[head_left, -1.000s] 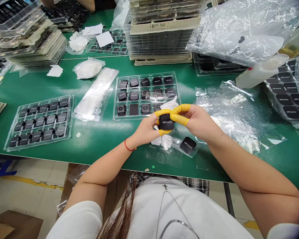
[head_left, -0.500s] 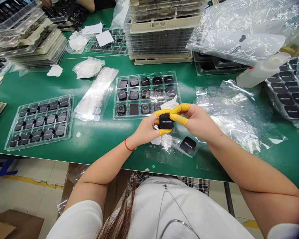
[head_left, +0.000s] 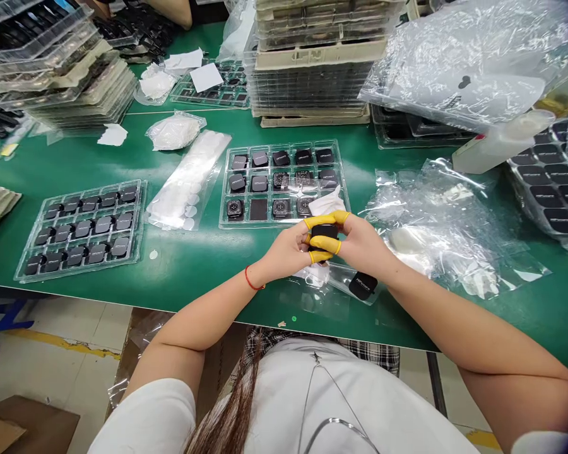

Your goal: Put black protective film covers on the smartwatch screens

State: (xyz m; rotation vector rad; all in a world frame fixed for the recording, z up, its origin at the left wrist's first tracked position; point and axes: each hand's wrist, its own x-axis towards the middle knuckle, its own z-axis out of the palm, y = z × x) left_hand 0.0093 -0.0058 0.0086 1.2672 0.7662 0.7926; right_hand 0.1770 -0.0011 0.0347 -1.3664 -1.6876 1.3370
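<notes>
Both of my hands, with yellow finger cots on several fingertips, are closed around a black square smartwatch body (head_left: pixel 324 232) above the table's front part. My left hand (head_left: pixel 286 253) grips its left side between thumb and fingers. My right hand (head_left: pixel 365 244) wraps its right side, the fingers covering much of its face. Just below lies a black square film with HiFuture lettering (head_left: pixel 363 285) on a clear strip. A crumpled white cloth (head_left: pixel 326 202) rests behind the hands, on the edge of a clear tray (head_left: pixel 223 214) holding black watch bodies, some with dials showing.
At left stands another clear tray (head_left: pixel 142 208) of black square pieces, beside a sheet of round clear stickers (head_left: pixel 182 183). Loose plastic films (head_left: pixel 454 233) spread at right, near a white bottle (head_left: pixel 497 144). Tall tray stacks (head_left: pixel 319 82) rise behind. Another person's arm (head_left: pixel 175 11) shows at top left.
My right hand has come further round the watch, its fingers now across the face where lettering showed before. The whole view has shifted slightly.
</notes>
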